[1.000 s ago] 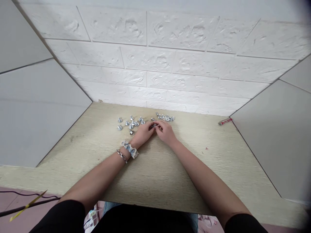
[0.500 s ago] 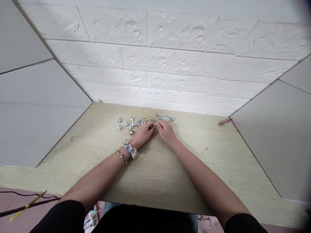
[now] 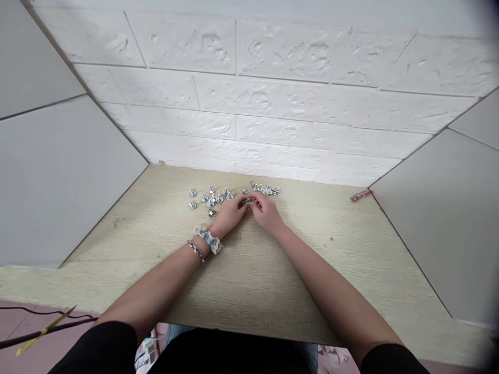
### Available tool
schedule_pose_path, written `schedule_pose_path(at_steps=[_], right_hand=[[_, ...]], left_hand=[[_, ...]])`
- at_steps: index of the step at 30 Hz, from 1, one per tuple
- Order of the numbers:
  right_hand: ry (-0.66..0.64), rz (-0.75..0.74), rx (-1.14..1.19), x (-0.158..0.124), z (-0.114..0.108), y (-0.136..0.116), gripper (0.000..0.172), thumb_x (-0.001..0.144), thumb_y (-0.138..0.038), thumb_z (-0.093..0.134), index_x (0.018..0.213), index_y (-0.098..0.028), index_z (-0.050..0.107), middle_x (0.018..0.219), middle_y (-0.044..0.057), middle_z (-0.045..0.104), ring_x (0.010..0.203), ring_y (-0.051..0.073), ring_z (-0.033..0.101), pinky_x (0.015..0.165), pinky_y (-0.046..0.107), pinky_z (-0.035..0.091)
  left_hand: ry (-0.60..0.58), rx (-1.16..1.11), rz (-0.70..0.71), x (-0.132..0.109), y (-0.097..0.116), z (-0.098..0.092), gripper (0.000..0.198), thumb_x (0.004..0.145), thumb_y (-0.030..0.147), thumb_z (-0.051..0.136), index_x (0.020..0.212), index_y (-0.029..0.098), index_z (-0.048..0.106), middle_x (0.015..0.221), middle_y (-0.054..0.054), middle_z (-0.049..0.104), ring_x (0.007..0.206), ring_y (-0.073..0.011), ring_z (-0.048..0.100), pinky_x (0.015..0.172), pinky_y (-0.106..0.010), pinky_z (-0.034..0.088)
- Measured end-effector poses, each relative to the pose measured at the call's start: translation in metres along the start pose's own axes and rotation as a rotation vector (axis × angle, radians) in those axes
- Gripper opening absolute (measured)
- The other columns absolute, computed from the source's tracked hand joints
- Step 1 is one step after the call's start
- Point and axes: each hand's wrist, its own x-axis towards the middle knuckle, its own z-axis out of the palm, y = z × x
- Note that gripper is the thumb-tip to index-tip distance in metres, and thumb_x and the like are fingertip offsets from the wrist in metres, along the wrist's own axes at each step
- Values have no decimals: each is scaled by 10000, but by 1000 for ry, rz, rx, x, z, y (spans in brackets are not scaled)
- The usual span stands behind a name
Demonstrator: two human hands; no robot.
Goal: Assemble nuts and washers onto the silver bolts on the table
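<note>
Over the middle of the pale wooden table [image 3: 249, 275], my two hands meet at the fingertips. My left hand [image 3: 231, 212] is closed on a small metal bolt [image 3: 245, 201], mostly covered by the fingers. My right hand [image 3: 265, 212] pinches at the right end of the same bolt; whether a nut or washer is between those fingers is too small to tell. Several bolts fitted with washers [image 3: 212, 199] stand and lie left of my left hand. Just beyond my right hand is a pile of loose bolts, washers and nuts [image 3: 268, 190].
A red-handled folding knife or similar tool [image 3: 361, 196] lies at the right by the grey side panel [image 3: 429, 223]. A white brick-patterned wall [image 3: 253, 98] rises behind the table. Another grey panel [image 3: 78, 182] stands on the left. A yellow ribbon-like strip [image 3: 46, 330] hangs at lower left.
The fingers of my right hand have shifted and curled slightly at the bolt's end. My left hand keeps its place, and the groups of hardware look the same.
</note>
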Motion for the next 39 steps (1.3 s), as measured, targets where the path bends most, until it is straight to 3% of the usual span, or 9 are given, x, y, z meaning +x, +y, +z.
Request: schedule_pose_path(at_steps=[9, 17, 23, 29, 39], right_hand=[[-38, -8, -62, 0, 1, 2, 248, 832, -161, 423, 998, -197, 604, 984, 75, 635, 849, 187, 575, 785, 346, 465], [-24, 25, -70, 1, 2, 1, 163, 854, -233, 435, 917, -204, 582, 912, 60, 631, 830, 188, 561, 766, 334, 446], [-27, 67, -96, 1, 1, -2, 135, 863, -282, 443, 827, -208, 550, 825, 39, 601, 760, 185, 536, 702, 319, 418], [-23, 38, -110, 2, 0, -3, 210, 884, -322, 441, 727, -205, 516, 750, 22, 558, 735, 175, 514, 672, 303, 397], [-1, 5, -155, 3, 1, 2, 333, 909, -352, 411, 609, -208, 405, 670, 8, 499, 682, 157, 476, 649, 291, 372]], left_hand=[[10, 6, -9, 0, -3, 2, 283, 837, 245, 504, 1082, 178, 629, 948, -49, 696, 863, -190, 630, 836, -325, 481], [22, 1, -30, 0, -2, 2, 258, 817, 242, 510, 1039, 179, 626, 859, -35, 687, 772, -177, 620, 755, -308, 483], [5, 27, 3, -2, 2, 1, 267, 829, 243, 489, 1048, 183, 630, 859, -35, 686, 793, -175, 620, 786, -306, 477], [-11, 31, 34, -3, 4, 0, 290, 830, 226, 465, 1066, 180, 627, 948, -50, 692, 838, -184, 621, 803, -311, 472], [-32, 46, 55, -3, 4, -2, 253, 825, 218, 448, 1006, 171, 618, 819, -39, 670, 769, -179, 606, 772, -306, 471]])
